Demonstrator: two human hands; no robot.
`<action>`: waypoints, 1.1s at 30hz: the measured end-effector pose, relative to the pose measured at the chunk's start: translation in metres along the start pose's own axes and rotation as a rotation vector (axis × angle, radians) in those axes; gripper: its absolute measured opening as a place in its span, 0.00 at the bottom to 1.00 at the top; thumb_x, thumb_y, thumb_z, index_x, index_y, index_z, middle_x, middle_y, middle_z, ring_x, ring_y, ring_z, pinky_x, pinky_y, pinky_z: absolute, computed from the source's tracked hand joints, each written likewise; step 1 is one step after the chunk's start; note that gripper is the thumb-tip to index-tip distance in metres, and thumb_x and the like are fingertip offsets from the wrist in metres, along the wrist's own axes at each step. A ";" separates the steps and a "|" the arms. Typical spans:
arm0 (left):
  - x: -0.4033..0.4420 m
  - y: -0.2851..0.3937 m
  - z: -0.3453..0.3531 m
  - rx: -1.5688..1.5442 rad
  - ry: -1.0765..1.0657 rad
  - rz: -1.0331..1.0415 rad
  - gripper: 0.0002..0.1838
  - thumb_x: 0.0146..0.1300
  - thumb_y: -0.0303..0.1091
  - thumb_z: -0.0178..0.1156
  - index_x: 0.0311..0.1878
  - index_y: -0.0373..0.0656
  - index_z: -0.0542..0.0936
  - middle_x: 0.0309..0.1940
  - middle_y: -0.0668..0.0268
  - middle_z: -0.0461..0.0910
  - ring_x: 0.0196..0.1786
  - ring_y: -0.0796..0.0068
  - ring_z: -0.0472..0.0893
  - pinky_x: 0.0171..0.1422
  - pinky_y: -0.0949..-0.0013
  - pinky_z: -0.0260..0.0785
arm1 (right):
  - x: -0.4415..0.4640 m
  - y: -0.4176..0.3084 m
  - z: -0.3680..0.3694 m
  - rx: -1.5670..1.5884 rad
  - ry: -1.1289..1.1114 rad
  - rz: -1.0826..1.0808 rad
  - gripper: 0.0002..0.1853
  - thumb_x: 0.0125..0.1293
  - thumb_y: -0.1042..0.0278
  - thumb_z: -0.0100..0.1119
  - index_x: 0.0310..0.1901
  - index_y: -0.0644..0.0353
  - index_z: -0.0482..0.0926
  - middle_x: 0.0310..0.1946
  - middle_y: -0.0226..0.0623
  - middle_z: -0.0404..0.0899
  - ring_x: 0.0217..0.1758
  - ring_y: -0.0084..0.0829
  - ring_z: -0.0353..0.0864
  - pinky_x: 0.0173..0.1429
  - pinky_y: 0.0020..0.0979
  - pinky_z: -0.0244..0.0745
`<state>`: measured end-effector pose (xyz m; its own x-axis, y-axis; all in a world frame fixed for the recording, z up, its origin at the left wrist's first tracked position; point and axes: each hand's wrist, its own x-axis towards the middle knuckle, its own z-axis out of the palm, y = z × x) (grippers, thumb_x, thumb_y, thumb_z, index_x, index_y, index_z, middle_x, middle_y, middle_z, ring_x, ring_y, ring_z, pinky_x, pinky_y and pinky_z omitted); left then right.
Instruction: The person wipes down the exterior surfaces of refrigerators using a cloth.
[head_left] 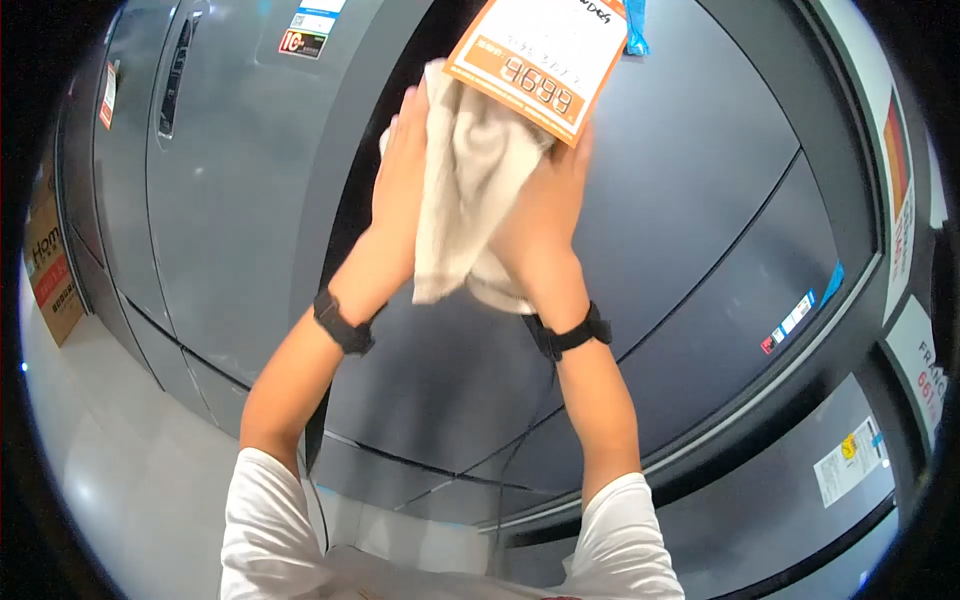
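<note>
A beige cloth [465,170] hangs between my two hands in front of a dark grey refrigerator [680,150]. My left hand [403,165] is at the cloth's left edge, its fingers pointing up and holding the cloth. On the right side of the cloth, my right hand [545,205] grips it, with its fingertips partly behind an orange and white price card [540,65]. The card covers the upper end of the cloth. Both wrists wear black bands.
Another grey refrigerator [240,180] with a recessed handle stands on the left. A cardboard box [55,270] is at the far left, on the pale floor [130,430]. At the lower right is a dark panel with a label [850,460].
</note>
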<state>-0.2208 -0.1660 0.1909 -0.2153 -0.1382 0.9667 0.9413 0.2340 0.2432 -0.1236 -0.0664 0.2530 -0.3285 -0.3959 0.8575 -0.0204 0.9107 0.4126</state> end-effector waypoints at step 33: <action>-0.107 -0.011 -0.079 -0.396 -0.114 -0.521 0.42 0.48 0.41 0.78 0.66 0.41 0.71 0.61 0.53 0.74 0.65 0.58 0.74 0.64 0.53 0.68 | -0.129 -0.074 0.023 -0.006 -0.261 0.188 0.47 0.58 0.54 0.72 0.71 0.71 0.56 0.70 0.62 0.53 0.76 0.56 0.52 0.78 0.56 0.44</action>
<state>-0.1878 -0.2293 0.0785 -0.6737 -0.0294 0.7384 0.7263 -0.2105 0.6544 -0.1013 -0.0796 0.1049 -0.5573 -0.1759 0.8115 0.0693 0.9640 0.2566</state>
